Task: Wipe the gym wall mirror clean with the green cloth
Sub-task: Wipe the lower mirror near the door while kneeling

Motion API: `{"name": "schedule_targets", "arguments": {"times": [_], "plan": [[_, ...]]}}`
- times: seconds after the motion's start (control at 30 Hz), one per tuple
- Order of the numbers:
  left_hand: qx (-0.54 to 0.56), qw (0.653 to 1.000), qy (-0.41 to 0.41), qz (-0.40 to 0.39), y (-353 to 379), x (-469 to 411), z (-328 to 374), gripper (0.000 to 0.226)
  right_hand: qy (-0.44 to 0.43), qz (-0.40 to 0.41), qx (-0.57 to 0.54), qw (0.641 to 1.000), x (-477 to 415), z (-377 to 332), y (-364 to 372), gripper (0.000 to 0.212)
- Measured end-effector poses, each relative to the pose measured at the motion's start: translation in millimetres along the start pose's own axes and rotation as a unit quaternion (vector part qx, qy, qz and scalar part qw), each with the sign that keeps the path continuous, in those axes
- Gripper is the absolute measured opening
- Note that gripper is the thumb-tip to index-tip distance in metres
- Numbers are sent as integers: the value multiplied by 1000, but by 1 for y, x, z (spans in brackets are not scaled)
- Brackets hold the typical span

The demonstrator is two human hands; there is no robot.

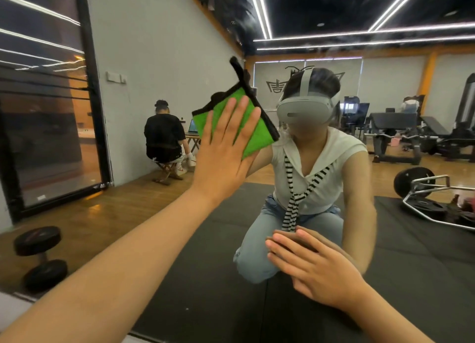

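Observation:
The wall mirror (pixel 321 29) fills nearly the whole view and shows the gym behind me, with hazy smears near its top. My left hand (pixel 226 152) is raised with straight fingers and presses the green cloth (pixel 257 137) flat against the glass. The cloth has a black edge and a black strap sticking up. Lower right, my right hand (pixel 313 268) lies flat against the mirror with straight fingers, holding nothing. My own kneeling reflection sits behind both hands.
Reflected in the glass: a black dumbbell (pixel 41 258) on the wood floor at lower left, a barbell frame with plates (pixel 431 201) at right, weight benches at the back, a seated person (pixel 164 139) at a small table, and a black floor mat.

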State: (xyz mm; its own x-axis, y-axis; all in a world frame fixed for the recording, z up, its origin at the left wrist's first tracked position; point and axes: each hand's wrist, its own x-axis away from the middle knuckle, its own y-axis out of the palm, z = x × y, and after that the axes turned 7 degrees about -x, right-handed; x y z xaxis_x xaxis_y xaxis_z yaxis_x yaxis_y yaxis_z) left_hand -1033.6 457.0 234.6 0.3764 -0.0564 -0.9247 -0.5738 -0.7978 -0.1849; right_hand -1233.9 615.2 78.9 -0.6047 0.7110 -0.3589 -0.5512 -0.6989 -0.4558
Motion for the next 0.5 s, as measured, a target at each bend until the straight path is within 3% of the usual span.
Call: {"name": "schedule_targets", "arguments": {"times": [0.07,0.17,0.23,0.37,0.4,0.43,0.5], "plan": [[12,999,36,5,2,1,-13,58,0,2,4,1000,0,0,0,66],[32,983,-177,34,1,-12,3,62,2,1,3,1000,-1,-1,-2,65],[34,970,-237,26,-1,-16,18,61,4,0,-1,1000,-1,-1,-2,64],[22,1000,1,0,4,13,-6,56,3,-3,3,1000,-1,0,-2,64],[26,1000,14,-2,6,18,-14,58,4,-6,4,1000,-1,0,-1,64],[33,999,-19,1,8,21,-17,59,5,-10,5,1000,-1,0,-1,65],[58,982,-180,20,7,18,-5,60,3,-10,5,1000,-1,0,-1,65]]}}
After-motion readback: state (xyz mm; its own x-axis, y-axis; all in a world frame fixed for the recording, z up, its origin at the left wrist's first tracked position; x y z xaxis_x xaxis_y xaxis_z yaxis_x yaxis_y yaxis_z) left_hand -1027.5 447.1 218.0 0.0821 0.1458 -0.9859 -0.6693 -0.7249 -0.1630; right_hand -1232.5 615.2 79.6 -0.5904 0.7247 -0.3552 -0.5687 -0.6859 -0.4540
